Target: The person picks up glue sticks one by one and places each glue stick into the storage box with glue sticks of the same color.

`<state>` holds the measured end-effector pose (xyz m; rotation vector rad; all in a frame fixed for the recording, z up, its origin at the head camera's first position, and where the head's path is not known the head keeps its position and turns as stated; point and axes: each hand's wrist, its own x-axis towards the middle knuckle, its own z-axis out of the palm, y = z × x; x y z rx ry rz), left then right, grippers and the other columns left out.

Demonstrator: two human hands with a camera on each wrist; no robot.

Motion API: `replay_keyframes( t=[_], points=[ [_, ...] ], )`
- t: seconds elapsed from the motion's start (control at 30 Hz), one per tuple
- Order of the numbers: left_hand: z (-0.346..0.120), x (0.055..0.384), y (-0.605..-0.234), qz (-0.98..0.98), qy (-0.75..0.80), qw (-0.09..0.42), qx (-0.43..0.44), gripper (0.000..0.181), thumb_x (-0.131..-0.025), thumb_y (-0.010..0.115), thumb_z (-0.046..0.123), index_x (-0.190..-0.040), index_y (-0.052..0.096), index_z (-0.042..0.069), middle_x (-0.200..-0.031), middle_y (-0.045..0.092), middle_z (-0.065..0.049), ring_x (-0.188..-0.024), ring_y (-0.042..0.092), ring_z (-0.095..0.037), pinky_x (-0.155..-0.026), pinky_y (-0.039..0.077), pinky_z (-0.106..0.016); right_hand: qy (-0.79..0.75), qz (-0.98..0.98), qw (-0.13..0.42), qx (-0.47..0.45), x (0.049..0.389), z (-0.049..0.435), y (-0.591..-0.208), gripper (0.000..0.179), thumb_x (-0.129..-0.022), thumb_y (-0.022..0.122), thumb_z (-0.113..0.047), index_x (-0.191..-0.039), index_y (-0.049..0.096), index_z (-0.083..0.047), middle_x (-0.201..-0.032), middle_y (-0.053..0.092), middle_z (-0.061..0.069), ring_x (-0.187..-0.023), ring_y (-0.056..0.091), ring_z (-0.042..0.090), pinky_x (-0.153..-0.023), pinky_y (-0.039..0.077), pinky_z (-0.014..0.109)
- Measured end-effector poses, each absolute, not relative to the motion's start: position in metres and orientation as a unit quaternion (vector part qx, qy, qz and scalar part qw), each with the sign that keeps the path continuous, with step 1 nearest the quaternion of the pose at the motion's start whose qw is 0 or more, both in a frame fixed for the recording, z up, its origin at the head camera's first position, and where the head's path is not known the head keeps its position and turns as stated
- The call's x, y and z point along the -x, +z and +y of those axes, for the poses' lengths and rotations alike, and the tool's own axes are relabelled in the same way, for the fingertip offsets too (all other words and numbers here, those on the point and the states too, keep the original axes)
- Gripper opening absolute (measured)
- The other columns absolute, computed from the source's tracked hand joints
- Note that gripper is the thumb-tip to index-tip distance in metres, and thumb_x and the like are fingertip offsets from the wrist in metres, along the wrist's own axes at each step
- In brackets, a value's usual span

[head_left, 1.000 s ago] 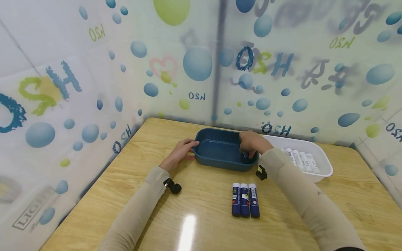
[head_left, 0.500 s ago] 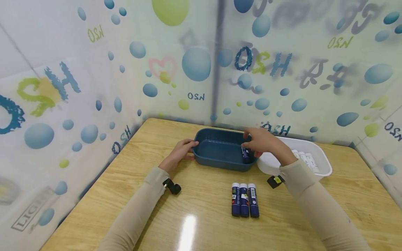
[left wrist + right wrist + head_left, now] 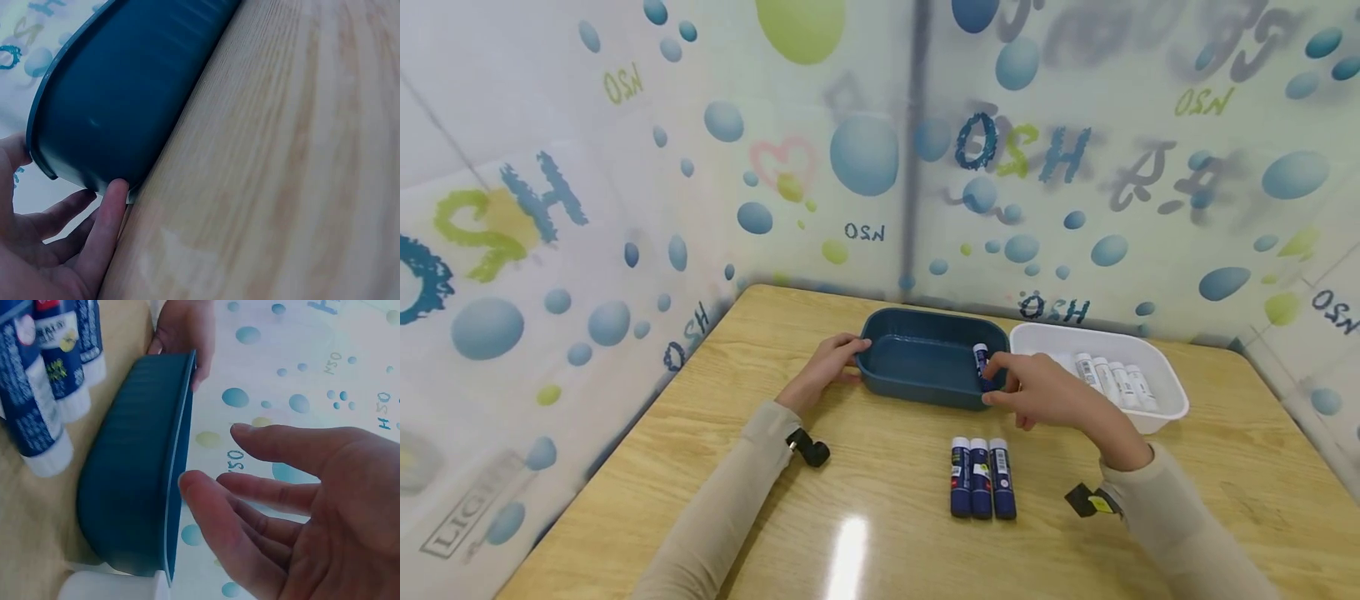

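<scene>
A dark blue plastic tray [image 3: 910, 392] stands on the table with one blue glue stick [image 3: 981, 357] lying inside near its right end. My left hand [image 3: 822, 371] holds the tray's left end, thumb at the rim and fingers against the outer wall, as the left wrist view also shows. Over the tray's right front corner hovers my right hand [image 3: 1048, 392], its fingers loosely bent and nothing between them; part of the glue stick is hidden behind it. In front of the tray, three blue glue sticks [image 3: 980, 479] with white caps lie side by side.
Right of the blue tray stands a white tray [image 3: 1168, 408] holding several white glue sticks [image 3: 1122, 385] in a row. A patterned curtain-like wall [image 3: 865, 258] rises behind and to the left of the wooden table [image 3: 880, 483].
My right hand has let go of the glue stick in the blue tray and drawn back toward the right and front. The left hand has stayed at the tray's left end.
</scene>
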<state>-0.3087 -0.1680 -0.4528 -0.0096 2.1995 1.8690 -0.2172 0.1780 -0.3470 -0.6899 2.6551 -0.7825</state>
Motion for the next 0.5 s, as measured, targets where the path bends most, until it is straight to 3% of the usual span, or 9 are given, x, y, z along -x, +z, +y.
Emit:
replay_keyframes(
  t=[0.27,0.5],
  points=[
    [-0.169,0.309,-0.454,0.756,0.642,0.125,0.007,0.053,-0.103,0.06,0.04,-0.141,0.055,0.003,-0.139,0.054,-0.015,-0.106,0.063,-0.021,-0.08,0.065,-0.031,-0.288,0.903,0.181,0.264,0.209,0.182,-0.366,0.035,-0.1,0.069,-0.021,-0.126,0.06,0.0,-0.084,0.074,0.007,-0.055,0.064,0.014,-0.055,0.059,0.028],
    [-0.168,0.309,-0.454,0.757,0.642,0.124,0.004,0.052,-0.104,0.059,0.039,-0.14,0.055,0.002,-0.139,0.054,-0.015,-0.104,0.062,-0.02,-0.08,0.065,-0.031,-0.279,0.895,0.226,0.264,0.209,0.183,-0.38,0.04,-0.102,0.067,-0.029,-0.13,0.06,-0.001,-0.081,0.071,0.005,-0.059,0.066,0.015,-0.056,0.059,0.027]
  ],
)
